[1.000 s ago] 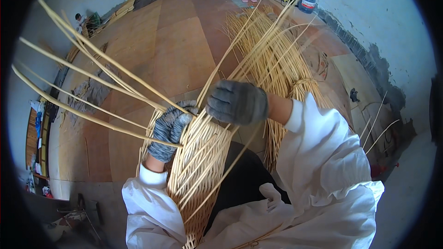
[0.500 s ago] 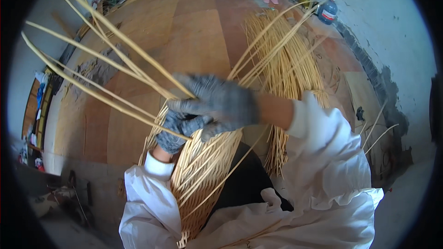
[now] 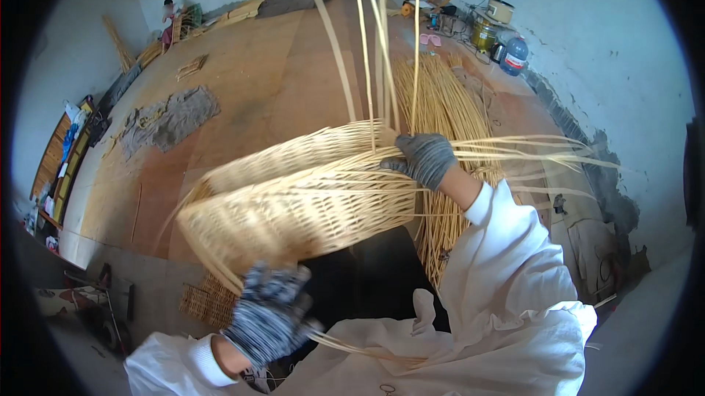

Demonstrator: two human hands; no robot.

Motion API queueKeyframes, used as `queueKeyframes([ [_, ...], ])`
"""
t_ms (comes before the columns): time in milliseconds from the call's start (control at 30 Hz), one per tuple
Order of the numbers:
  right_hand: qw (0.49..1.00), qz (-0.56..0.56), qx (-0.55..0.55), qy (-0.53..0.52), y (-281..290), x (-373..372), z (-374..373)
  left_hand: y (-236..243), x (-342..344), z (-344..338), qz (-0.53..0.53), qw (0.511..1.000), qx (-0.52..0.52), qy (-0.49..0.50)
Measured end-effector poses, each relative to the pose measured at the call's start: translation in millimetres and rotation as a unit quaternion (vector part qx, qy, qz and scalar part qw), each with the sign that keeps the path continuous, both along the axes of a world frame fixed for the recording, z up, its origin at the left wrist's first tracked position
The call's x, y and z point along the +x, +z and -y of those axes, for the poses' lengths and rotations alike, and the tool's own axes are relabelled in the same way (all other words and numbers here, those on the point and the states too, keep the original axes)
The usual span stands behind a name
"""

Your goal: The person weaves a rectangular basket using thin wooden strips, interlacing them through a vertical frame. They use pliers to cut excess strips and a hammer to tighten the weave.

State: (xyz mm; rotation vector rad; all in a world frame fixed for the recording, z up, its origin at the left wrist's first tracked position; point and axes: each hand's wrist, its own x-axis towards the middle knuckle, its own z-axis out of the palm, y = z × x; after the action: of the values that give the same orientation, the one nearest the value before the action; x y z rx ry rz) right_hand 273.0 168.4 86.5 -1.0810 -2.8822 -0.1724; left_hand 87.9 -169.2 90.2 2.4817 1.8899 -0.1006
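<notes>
A pale wicker basket lies tilted on its side across my lap, its long woven wall facing me. My right hand, in a grey glove, is closed round the basket's right end, where rods leave the weave. Several loose rods stand up from that end, and others stretch off to the right. Below the basket's left corner is my left hand, in a striped grey glove. It is blurred, with fingers apart and nothing visible in them. Thin rods lie on my lap beside it.
A large bundle of rods lies on the floor at right. A small woven piece is at lower left, and a grey cloth farther off. A water bottle stands by the right wall. Another person is at the far left.
The basket has swung from pointing toward me to lying crosswise. My hands, close together at its rods before, are now apart: the left down near my lap, the right at the basket's right end.
</notes>
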Motion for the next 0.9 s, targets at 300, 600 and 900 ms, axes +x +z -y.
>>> queueKeyframes([
  [300, 0.965, -0.135, 0.086, -0.207, -6, 38, 81, -30, -152, 53, 0.039, 0.905, 0.313, 0.286],
  [600, 0.965, -0.054, 0.071, -0.248, 2, 80, 62, -2, 83, 3, 0.102, 0.974, 0.004, -0.203],
  [900, 0.966, -0.133, 0.205, -0.086, -30, 142, 79, -18, -79, -49, 0.015, 0.97, 0.172, 0.172],
])
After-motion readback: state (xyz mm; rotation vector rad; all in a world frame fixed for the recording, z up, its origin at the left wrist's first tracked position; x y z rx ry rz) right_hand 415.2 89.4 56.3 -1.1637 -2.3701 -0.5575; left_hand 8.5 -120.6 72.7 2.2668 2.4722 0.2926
